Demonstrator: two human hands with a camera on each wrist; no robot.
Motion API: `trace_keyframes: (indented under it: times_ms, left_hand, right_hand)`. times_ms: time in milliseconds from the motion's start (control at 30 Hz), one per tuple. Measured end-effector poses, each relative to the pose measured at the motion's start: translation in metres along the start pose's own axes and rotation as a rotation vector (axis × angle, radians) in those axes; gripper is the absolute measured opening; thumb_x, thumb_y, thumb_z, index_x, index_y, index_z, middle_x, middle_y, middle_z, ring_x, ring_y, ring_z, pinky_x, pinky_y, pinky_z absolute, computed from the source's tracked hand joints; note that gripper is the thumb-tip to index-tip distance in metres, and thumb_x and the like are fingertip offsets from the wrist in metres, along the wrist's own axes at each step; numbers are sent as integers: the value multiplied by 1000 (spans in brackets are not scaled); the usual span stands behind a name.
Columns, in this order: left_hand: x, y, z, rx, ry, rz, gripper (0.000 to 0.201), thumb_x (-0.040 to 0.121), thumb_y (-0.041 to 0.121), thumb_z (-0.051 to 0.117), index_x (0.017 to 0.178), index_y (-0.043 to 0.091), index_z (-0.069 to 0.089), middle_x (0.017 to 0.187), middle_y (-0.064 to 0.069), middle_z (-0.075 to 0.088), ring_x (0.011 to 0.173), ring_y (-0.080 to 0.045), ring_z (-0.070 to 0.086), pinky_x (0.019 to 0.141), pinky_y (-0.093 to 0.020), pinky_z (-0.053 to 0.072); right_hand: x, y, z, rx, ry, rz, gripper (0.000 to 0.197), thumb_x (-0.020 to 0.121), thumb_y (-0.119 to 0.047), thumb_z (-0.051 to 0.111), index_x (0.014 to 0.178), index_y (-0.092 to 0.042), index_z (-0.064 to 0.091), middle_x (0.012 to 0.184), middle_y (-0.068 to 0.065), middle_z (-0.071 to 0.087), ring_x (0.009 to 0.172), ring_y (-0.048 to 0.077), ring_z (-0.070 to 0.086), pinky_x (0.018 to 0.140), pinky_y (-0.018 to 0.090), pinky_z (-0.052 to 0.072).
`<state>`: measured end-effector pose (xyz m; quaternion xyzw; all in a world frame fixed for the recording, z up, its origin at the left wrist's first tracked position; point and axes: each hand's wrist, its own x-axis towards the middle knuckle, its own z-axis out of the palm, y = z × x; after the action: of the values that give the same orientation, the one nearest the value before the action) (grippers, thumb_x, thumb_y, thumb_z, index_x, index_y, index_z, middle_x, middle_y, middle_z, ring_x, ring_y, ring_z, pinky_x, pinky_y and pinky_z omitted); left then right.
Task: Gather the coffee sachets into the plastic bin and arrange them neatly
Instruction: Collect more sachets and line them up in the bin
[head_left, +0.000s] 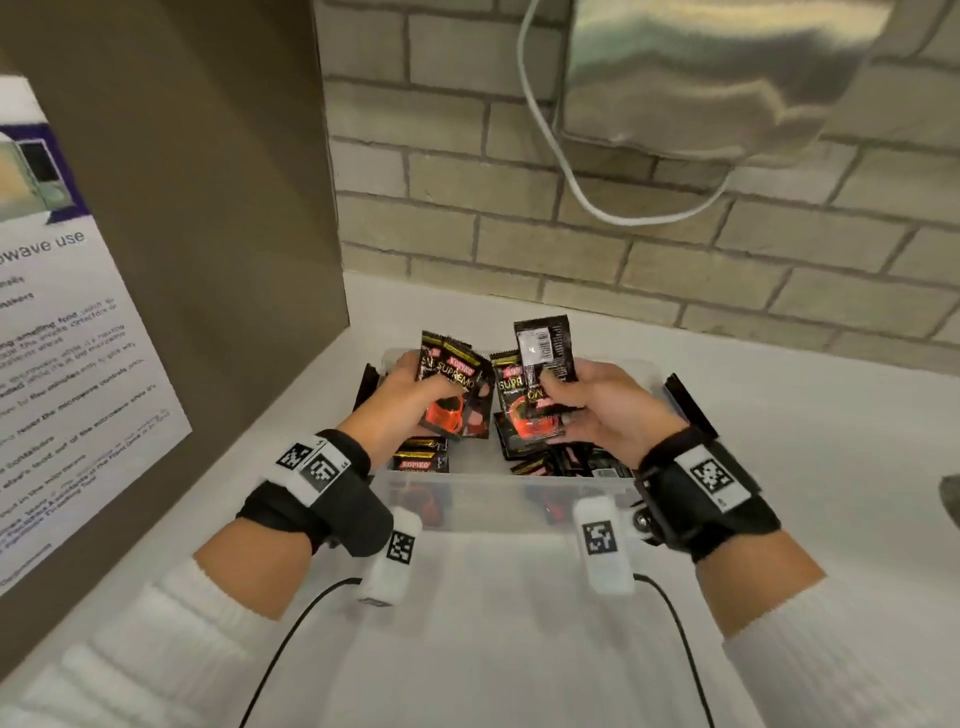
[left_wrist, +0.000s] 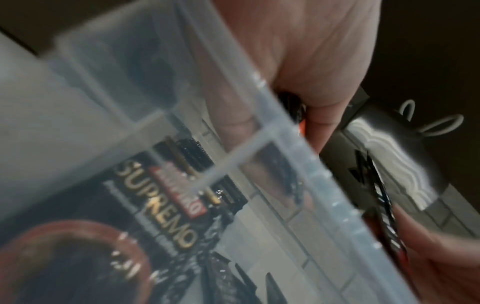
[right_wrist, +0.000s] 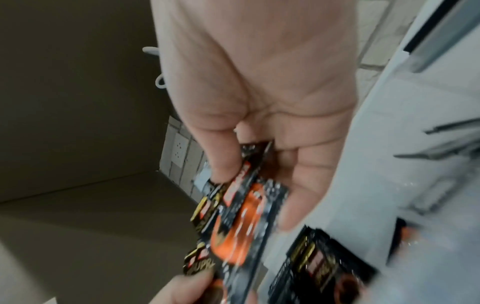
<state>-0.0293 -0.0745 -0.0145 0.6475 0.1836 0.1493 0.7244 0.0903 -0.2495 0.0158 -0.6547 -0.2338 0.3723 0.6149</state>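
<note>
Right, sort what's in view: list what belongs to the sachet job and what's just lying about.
Job:
black-and-red coffee sachets in left hand
black sachets in right hand
loose sachets inside clear plastic bin

Lying about:
white printed microwave notice
shiny steel appliance
white cable

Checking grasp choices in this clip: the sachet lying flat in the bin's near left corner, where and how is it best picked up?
Probably by its far short edge, pinched from above. The flat sachet lies label-up against the plastic bin's near wall, so that side is blocked; the open middle gives fingers room. Both the left hand and right hand already hold sachets, so one must free up.
</note>
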Motion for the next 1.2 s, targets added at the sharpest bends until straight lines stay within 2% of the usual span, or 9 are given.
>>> trace_keyframes:
  times_ms: [100, 300, 467, 600, 800, 933, 1033, 1100, 1200]
  left_hand:
    - [-4, 0, 1, -12, -67, -47, 33, 92, 16, 56, 123, 20, 45, 113, -16, 65, 91, -31, 69, 75, -43, 58]
    - [-11, 3, 6, 1, -74, 8, 18, 94, 30, 52, 111, 27, 50, 109, -7, 67, 90, -22, 70, 69, -36, 59]
    - [-11, 3, 5, 18, -53, 11, 20, 95, 30, 49, 114, 29, 48, 114, -2, 63, 93, -18, 68, 70, -35, 59]
    - [-10, 1, 7, 78, -147, -42, 32, 93, 27, 53, 125, 24, 49, 109, -1, 65, 90, -14, 69, 69, -30, 58]
    - [-8, 4, 0, -161, -100, -96, 20, 92, 8, 53, 111, 16, 57, 99, -3, 70, 90, -18, 70, 67, -35, 59]
    - [-14, 9, 4, -69, -51, -78, 31, 94, 40, 45, 124, 30, 44, 102, 6, 60, 79, -9, 65, 57, -25, 55]
    - [-15, 10, 5, -63, -171, -89, 53, 86, 57, 36, 137, 45, 32, 122, 12, 53, 100, -16, 64, 68, -37, 58]
    - [-15, 9, 4, -92, -256, -145, 65, 76, 60, 43, 138, 43, 33, 133, 3, 50, 107, -24, 63, 71, -43, 58]
    - [-14, 7, 1, -119, -232, -208, 75, 74, 50, 55, 142, 29, 32, 124, -10, 57, 91, -24, 70, 64, -40, 58]
  right_hand:
    - [9, 15, 19, 139, 163, -44, 25, 90, -12, 59, 115, -11, 61, 110, 7, 69, 101, 23, 65, 92, 42, 51]
    - [22, 33, 49, 479, 232, -60, 11, 91, -9, 55, 98, -15, 61, 91, 1, 67, 77, 16, 61, 58, 21, 41]
    - [27, 37, 52, 409, 270, -169, 13, 92, -6, 53, 99, -14, 61, 95, 4, 68, 82, 18, 62, 68, 29, 46]
    - [26, 39, 59, 254, 220, -240, 15, 90, -7, 56, 98, -15, 65, 96, 5, 70, 78, 17, 63, 57, 23, 50]
    - [18, 37, 50, 355, 248, -410, 34, 86, 6, 48, 81, -19, 72, 108, 4, 62, 100, 17, 61, 81, 26, 49]
    - [22, 43, 54, 203, 262, -489, 67, 76, 26, 38, 62, -29, 75, 118, -8, 51, 118, 15, 51, 95, 37, 50]
    - [22, 38, 61, 57, 251, -478, 47, 79, 19, 52, 73, -21, 75, 119, -7, 50, 116, 11, 51, 101, 38, 47]
    - [23, 35, 70, 18, 217, -416, 43, 76, 8, 66, 71, -34, 73, 119, -5, 53, 114, 13, 52, 102, 41, 45]
    - [25, 38, 73, -136, 236, -428, 48, 77, 4, 66, 67, -42, 70, 134, -2, 40, 129, 21, 37, 108, 42, 37]
